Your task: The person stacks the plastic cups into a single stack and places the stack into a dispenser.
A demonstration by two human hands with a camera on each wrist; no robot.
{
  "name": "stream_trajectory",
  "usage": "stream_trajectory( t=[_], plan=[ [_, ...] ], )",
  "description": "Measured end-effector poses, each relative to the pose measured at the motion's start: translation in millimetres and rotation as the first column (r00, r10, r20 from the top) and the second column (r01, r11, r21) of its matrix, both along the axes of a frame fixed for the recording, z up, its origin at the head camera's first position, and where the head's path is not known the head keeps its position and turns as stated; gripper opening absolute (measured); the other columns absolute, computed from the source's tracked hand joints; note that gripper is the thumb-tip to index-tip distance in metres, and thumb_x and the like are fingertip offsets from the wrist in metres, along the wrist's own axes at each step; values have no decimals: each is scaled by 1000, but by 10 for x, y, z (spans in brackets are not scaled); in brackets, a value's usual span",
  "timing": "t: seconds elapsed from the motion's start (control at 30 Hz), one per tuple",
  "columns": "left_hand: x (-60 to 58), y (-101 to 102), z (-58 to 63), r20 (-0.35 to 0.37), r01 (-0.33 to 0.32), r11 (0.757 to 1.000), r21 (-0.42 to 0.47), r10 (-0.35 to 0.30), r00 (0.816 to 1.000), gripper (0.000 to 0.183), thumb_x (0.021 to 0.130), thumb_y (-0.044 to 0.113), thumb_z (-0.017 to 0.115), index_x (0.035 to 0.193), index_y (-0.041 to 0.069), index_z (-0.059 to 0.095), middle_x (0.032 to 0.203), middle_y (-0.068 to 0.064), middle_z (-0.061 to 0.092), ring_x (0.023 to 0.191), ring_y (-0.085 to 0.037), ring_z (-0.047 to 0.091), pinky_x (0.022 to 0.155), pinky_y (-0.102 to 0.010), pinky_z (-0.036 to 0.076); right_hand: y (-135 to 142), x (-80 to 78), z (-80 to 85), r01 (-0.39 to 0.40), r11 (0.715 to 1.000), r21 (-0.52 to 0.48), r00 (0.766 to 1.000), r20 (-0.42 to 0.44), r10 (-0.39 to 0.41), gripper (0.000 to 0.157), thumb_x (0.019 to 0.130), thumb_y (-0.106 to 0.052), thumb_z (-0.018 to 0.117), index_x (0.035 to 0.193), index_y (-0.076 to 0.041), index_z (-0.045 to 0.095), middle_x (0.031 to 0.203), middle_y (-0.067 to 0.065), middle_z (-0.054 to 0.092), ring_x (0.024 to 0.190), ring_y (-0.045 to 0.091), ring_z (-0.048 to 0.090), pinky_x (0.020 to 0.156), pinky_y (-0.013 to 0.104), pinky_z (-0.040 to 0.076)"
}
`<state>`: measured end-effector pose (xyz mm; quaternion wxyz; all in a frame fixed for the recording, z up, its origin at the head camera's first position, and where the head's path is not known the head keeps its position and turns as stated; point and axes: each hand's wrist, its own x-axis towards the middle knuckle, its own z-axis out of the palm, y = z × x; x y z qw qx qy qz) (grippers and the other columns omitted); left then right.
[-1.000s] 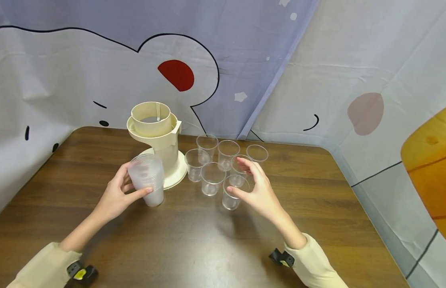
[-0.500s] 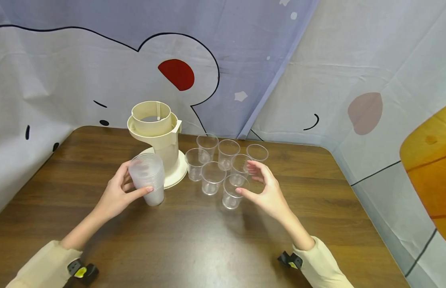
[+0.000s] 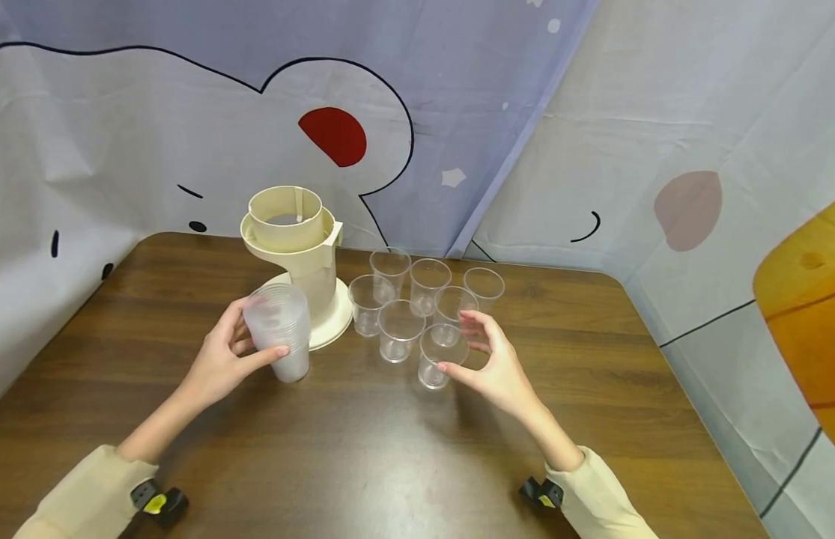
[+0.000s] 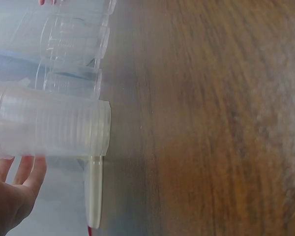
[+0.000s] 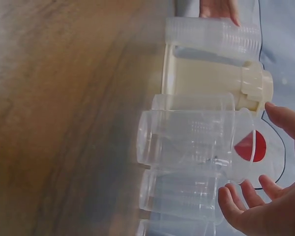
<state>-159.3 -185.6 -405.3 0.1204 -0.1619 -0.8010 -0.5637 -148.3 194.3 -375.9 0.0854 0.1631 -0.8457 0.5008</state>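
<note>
In the head view my left hand (image 3: 218, 363) holds a tall stack of nested clear plastic cups (image 3: 290, 340), thumb in front and fingers behind. The stack's bottom is close to the table, beside the base of a cream cup dispenser (image 3: 312, 281). My right hand (image 3: 496, 372) is spread beside the nearest single cup (image 3: 432, 374), which stands upright. In the right wrist view, the thumb and fingers (image 5: 253, 196) flank the cup's rim (image 5: 250, 147) with gaps showing between. Several more clear cups (image 3: 396, 348) stand upright in a cluster behind it.
The dispenser has a ring-shaped top (image 3: 285, 213) and a round base. Brown wooden tabletop (image 3: 363, 457) lies in front of the cups and to the right. A printed curtain (image 3: 498, 135) hangs behind the table's far edge.
My right hand has shifted right and slightly toward me from the nearest cup, then its thumb edged back a little left. The left hand and stack stay in place.
</note>
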Motion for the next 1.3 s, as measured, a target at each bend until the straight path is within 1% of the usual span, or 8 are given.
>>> stream_trajectory(
  t=[0.27,0.47,0.63,0.77,1.03,1.3],
  plan=[
    [-6,0,-3,3,-1,1000,5,1,1000,74,77,-2,77,139,4,37,121,19,49,107,10,52,83,-7,49,20,16,-49,8,1000,17,999,39,-9,79,68,-11,86,135,-4,44,131,16,53,122,37,50,97,50,49],
    [-9,3,-5,5,0,1000,3,0,1000,74,77,-2,77,139,5,37,121,19,48,106,10,53,83,-7,49,53,-2,-106,15,1000,10,995,97,-16,79,69,-11,86,135,-6,44,131,15,53,120,38,50,97,48,50],
    [-13,-3,-7,4,0,1000,1,0,1000,74,76,-1,77,139,5,37,120,19,50,106,10,53,83,-7,49,66,-23,-159,1,1000,11,992,127,-2,79,69,-11,86,136,-8,44,129,15,54,119,39,50,96,45,51],
    [-11,-6,-7,3,1,1000,-4,-1,1000,74,77,-1,77,138,5,37,120,18,50,106,10,53,83,-7,49,68,-30,-176,-11,1000,10,988,155,9,79,70,-9,85,136,-7,42,131,20,52,121,38,50,95,43,52],
    [-12,-9,-9,-4,8,1000,-7,-8,1000,73,77,-2,77,138,5,37,121,18,49,107,10,52,83,-6,49,59,-63,-243,-30,997,-74,973,226,46,76,72,-3,81,136,2,39,133,28,48,125,42,46,95,45,52],
    [-11,-8,-13,-7,12,1000,-2,-12,1000,73,77,-3,77,138,4,37,121,19,49,107,10,52,83,-7,49,53,-94,-263,-35,997,-74,967,250,52,76,73,-4,81,136,1,40,134,28,48,121,44,49,97,48,51]
  ],
)
